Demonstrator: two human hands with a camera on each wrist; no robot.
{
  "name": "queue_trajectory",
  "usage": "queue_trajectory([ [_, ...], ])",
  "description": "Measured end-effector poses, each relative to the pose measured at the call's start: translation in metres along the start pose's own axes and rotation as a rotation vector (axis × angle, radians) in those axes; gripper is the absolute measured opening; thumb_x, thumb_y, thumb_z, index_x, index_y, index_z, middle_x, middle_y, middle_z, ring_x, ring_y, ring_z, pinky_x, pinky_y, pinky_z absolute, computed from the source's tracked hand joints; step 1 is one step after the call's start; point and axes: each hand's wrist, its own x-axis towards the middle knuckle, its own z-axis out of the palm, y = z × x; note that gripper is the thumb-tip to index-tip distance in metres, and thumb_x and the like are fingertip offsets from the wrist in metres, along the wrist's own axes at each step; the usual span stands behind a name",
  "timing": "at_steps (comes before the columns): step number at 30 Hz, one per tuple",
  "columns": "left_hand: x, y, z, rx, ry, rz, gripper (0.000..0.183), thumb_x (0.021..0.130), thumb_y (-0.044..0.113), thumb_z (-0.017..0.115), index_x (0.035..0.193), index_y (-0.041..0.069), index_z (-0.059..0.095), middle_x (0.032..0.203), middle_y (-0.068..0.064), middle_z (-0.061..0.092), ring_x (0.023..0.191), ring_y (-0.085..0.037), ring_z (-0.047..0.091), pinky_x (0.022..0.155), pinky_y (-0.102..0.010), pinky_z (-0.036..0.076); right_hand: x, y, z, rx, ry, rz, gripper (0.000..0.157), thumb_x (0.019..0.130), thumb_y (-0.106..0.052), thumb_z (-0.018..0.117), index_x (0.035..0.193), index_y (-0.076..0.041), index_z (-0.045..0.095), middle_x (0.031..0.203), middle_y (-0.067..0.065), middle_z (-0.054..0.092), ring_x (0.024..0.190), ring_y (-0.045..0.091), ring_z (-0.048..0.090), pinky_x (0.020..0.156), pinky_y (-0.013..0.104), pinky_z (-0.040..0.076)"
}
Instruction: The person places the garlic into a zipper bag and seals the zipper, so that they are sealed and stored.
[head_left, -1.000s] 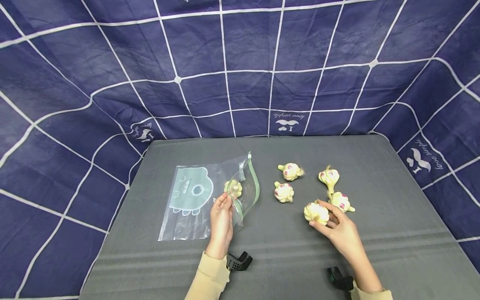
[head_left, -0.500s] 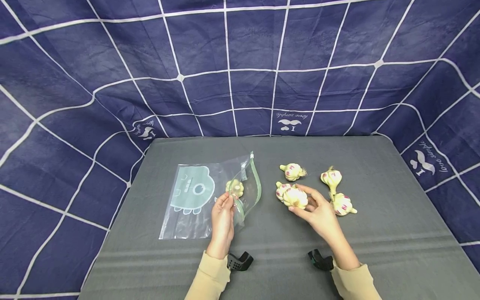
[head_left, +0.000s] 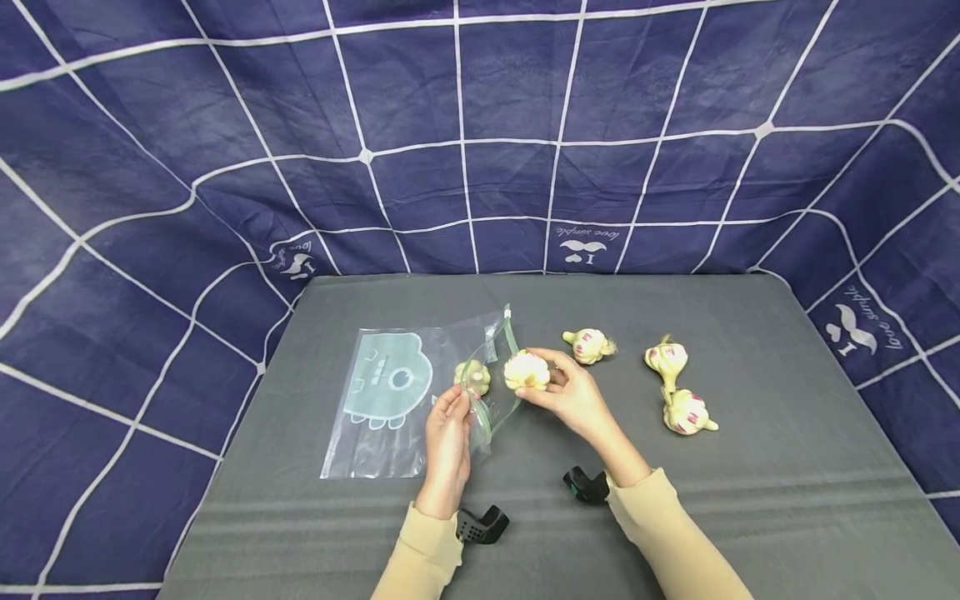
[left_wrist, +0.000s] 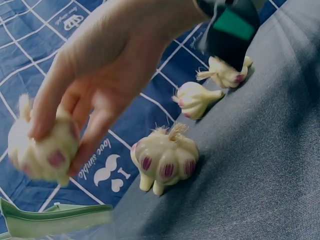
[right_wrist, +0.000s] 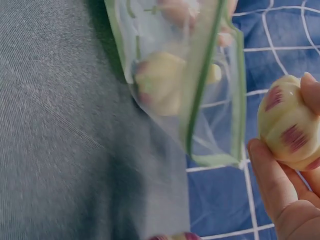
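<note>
Garlic bulb pinched in the right grip, its fingers and thumb spread only as wide as the bulb, just outside the open mouth of the bag. The left grip pinches the bag's rim. Five bulbs show from the head (whether the right grip hides another, I cannot tell): one held, one inside the single bag, three loose bulbs right of the bag on the desk.

Right hand carried a garlic bulb leftward, from beside the rightmost bulb to just right of the clear bag's open mouth.
</note>
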Motion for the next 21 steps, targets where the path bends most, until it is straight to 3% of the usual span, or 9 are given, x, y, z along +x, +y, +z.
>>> queue_trajectory([
  [7, 0.001, 0.0, 0.0, 0.006, -0.004, -0.004, 0.029, 0.1, 0.003, 0.049, 0.124, -0.012, 0.047, 0.101, -0.003, 0.062, 0.091, -0.005, 0.063, 0.081, -0.016, 0.049, 0.015, 0.008, 0.014, -0.03, -0.035, 0.026, 0.064, 0.079, -0.005, 0.08, 0.137, -0.006, 0.053, 0.115, 0.021, 0.067, 0.092, 0.008, 0.066, 0.072, 0.018, 0.052],
  [13, 0.001, 0.0, -0.001, 0.002, -0.012, -0.006, 0.031, 0.1, 0.003, 0.047, 0.127, -0.013, 0.044, 0.1, -0.003, 0.06, 0.091, -0.005, 0.062, 0.081, -0.016, 0.049, 0.02, 0.012, 0.023, -0.112, -0.048, -0.001, 0.062, 0.079, -0.007, 0.081, 0.135, -0.002, 0.054, 0.117, 0.023, 0.067, 0.098, 0.021, 0.069, 0.071, 0.019, 0.053],
  [21, 0.002, 0.0, 0.0, -0.005, -0.016, -0.005, 0.028, 0.1, 0.002, 0.047, 0.124, -0.012, 0.045, 0.1, -0.003, 0.058, 0.09, -0.006, 0.061, 0.082, -0.016, 0.048, 0.021, 0.018, 0.032, -0.284, -0.098, -0.021, 0.062, 0.076, -0.01, 0.084, 0.132, -0.001, 0.057, 0.128, 0.021, 0.061, 0.108, 0.031, 0.067, 0.084, 0.035, 0.057],
])
